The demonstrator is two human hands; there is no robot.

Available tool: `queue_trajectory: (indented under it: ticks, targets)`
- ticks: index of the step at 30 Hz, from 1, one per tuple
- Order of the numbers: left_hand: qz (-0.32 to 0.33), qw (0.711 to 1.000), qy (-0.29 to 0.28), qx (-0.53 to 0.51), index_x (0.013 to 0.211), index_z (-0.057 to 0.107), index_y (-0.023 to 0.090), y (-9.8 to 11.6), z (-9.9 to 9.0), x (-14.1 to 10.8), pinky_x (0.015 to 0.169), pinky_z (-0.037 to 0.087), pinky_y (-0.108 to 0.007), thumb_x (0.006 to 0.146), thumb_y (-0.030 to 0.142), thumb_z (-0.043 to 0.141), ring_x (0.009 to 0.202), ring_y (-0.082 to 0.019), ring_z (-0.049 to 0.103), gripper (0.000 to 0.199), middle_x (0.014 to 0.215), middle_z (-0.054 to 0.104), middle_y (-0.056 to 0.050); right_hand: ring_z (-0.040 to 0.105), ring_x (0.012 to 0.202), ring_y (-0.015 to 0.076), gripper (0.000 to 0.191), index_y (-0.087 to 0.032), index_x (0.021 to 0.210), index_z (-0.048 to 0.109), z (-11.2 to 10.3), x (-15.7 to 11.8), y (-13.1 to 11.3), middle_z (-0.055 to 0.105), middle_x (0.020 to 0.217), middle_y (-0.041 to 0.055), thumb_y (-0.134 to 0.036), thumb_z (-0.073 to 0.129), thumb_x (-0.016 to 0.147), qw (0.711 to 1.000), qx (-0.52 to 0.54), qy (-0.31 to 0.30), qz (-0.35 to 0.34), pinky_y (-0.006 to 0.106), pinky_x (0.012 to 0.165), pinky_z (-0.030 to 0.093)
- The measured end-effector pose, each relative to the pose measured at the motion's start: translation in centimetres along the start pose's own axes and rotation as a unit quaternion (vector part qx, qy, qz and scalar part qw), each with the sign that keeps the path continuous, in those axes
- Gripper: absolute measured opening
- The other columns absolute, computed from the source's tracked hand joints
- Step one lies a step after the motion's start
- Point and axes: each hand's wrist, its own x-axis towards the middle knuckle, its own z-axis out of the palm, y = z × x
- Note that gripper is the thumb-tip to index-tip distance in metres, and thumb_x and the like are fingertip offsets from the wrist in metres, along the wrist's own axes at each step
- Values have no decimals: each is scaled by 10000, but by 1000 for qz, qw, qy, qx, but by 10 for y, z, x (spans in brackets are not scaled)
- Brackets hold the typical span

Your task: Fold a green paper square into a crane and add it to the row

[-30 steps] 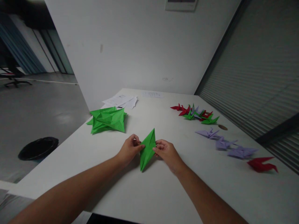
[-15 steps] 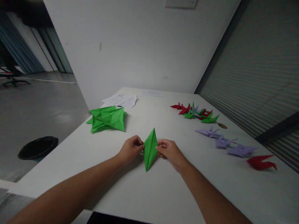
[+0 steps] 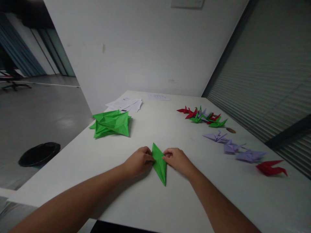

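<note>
Green paper folded into a slim diamond (image 3: 159,165) sits between two bare hands over the near middle of a white table (image 3: 136,207). The left hand (image 3: 140,160) pinches its left edge, fingers curled and partly hidden; the right hand (image 3: 177,158) grips the right edge between thumb and fingers. Half a second earlier the diamond's top leaned right; now it leans left, and the paper is nearer the table's front edge. To the left lies a pile of green folded papers (image 3: 111,124), its layers hard to count. At right, a red paper crane (image 3: 270,168) and lilac cranes (image 3: 251,156) trail toward a mixed cluster of cranes (image 3: 204,117), overlapping too closely to separate. Printed sheets (image 3: 124,104) farther back bear text too small to read. An office chair (image 3: 13,79) is cut off at left.
</note>
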Motion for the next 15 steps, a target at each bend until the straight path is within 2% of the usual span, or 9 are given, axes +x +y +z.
queue_trajectory:
  ticks: [3, 5, 11, 15]
  targets:
    - [3, 1000, -8, 9, 971, 842, 206, 1, -1, -1, 806, 499, -320, 864, 138, 653, 899, -233, 638, 228, 1001, 665, -118, 532, 475, 117, 132, -170, 889, 716, 2, -1, 0, 623, 638, -15, -245, 662, 794, 991, 105, -30, 70, 226, 434, 369]
    - [0, 1000, -6, 10, 983, 839, 215, 0, -1, -1, 816, 500, -321, 865, 144, 654, 910, -229, 630, 230, 1011, 655, -110, 547, 460, 111, 160, -180, 930, 677, 4, -3, 0, 619, 662, -28, -249, 662, 786, 980, 166, -41, 103, 205, 400, 361]
    - [-9, 1000, -3, 0, 989, 831, 207, 1, -2, 0, 826, 511, -337, 853, 158, 680, 908, -235, 642, 209, 1039, 654, -124, 523, 409, 88, 132, -194, 861, 610, 10, -3, -3, 598, 613, -49, -242, 671, 754, 975, 200, -50, 79, 171, 370, 313]
    - [-59, 998, 24, -23, 1099, 767, 194, 1, -2, 1, 819, 520, -324, 811, 133, 703, 867, -205, 647, 302, 1041, 662, -98, 527, 423, 86, 160, -187, 839, 618, 12, 0, -4, 615, 659, -33, -269, 692, 723, 972, 223, -25, 73, 174, 376, 332]
